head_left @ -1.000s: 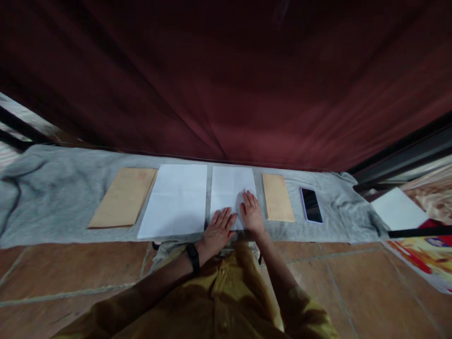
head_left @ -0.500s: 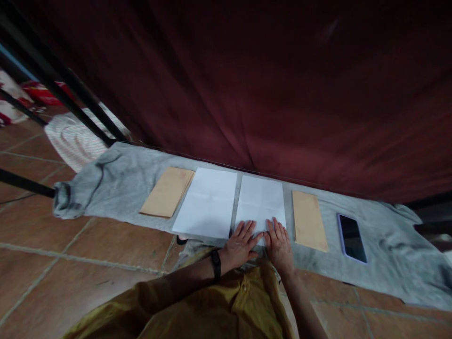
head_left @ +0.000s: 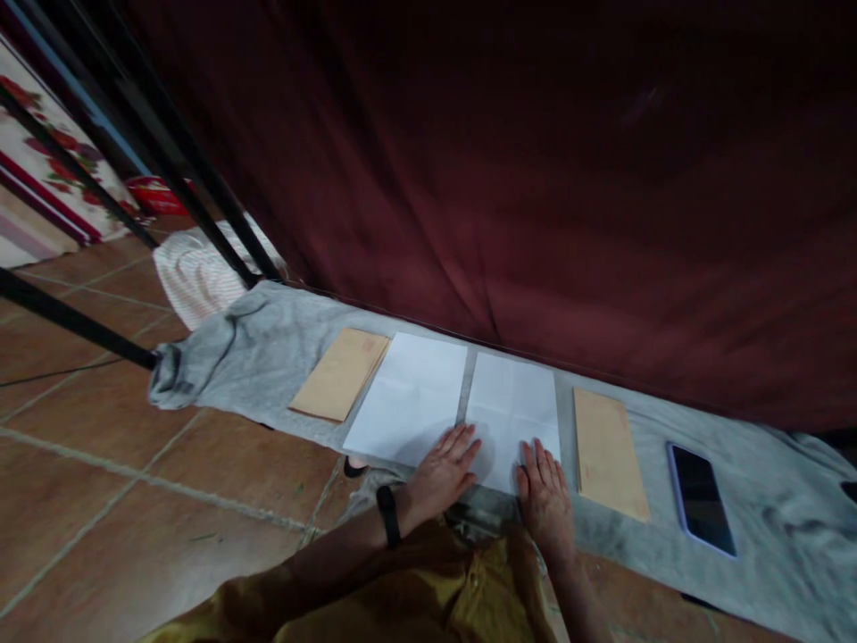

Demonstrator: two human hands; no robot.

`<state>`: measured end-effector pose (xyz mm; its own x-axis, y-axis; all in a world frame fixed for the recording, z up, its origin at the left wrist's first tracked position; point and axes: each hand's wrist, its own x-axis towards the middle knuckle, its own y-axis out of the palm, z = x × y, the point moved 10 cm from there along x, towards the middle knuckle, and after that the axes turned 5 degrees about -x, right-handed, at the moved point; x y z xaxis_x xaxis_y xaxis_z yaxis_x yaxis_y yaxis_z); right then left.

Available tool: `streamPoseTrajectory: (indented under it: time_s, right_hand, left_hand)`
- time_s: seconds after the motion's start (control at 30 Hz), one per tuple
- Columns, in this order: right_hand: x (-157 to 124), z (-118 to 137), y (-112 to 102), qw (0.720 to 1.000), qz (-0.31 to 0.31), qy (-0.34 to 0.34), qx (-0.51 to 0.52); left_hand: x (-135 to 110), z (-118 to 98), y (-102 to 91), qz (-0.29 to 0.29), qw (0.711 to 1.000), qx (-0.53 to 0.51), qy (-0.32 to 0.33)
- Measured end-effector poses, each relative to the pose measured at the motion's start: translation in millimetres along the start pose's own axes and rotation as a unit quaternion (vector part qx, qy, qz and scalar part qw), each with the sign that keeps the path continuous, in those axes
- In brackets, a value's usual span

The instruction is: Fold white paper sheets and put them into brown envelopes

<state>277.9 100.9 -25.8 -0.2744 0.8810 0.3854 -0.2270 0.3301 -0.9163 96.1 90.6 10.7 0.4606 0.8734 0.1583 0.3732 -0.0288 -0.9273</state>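
Two white paper sheets lie side by side on a grey cloth: the left sheet (head_left: 410, 393) and the right sheet (head_left: 514, 406), which shows faint fold creases. My left hand (head_left: 438, 471) rests flat, fingers stretched, at the near edges of both sheets around the gap between them. On the near right corner of the right sheet lies my right hand (head_left: 544, 500), fingers extended. Neither hand grips anything. Brown envelopes (head_left: 340, 373) are stacked left of the sheets, and another brown envelope (head_left: 608, 454) lies to the right.
A phone (head_left: 702, 498) lies on the grey cloth (head_left: 268, 335) at the right. Behind the bench hangs a dark red curtain (head_left: 502, 196). Black metal bars (head_left: 201, 196) stand at the left, beside a striped cloth (head_left: 197, 272). The floor (head_left: 254, 464) is tiled.
My left hand has slid left, toward the gap between the sheets, and my hands are farther apart. The view has shifted, with more of the left side showing.
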Motion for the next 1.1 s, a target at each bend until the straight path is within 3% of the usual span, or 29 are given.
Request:
streamPoseTrajectory:
  time_s: [0.1, 0.33, 0.47, 0.6, 0.73, 0.9, 1.1]
  right_hand:
    - [1.7, 0.5, -0.5, 1.0, 0.01, 0.009, -0.002]
    - [7.1, 7.9, -3.7, 0.998, 0.024, 0.044, 0.031]
    - [1.4, 16.1, -3.9, 0.998, 0.032, 0.035, 0.04]
    - [4.8, 12.2, -3.7, 0.996, 0.022, 0.06, 0.066]
    - [44.6, 11.5, 0.7, 0.986, -0.01, 0.109, 0.124]
    - [114.6, 28.3, 25.6, 0.991, 0.026, 0.091, 0.09]
    - [149.4, 5.2, 54.3, 0.992, 0.072, 0.097, 0.034]
  left_hand:
    - [-1.6, 9.5, -4.8, -0.027, 1.0, 0.002, -0.014]
    - [-7.1, -33.4, 25.6, -0.012, 0.996, -0.01, 0.093]
    - [-12.5, -35.7, 42.4, 0.004, 0.994, 0.014, 0.112]
    - [-10.0, -35.0, 42.9, 0.012, 0.991, 0.043, 0.123]
    - [2.3, -37.5, 39.5, 0.035, 0.993, 0.054, 0.104]
    - [15.0, -39.1, 44.8, 0.067, 0.993, 0.053, 0.08]
    - [17.8, -39.5, 51.6, 0.064, 0.99, 0.084, 0.089]
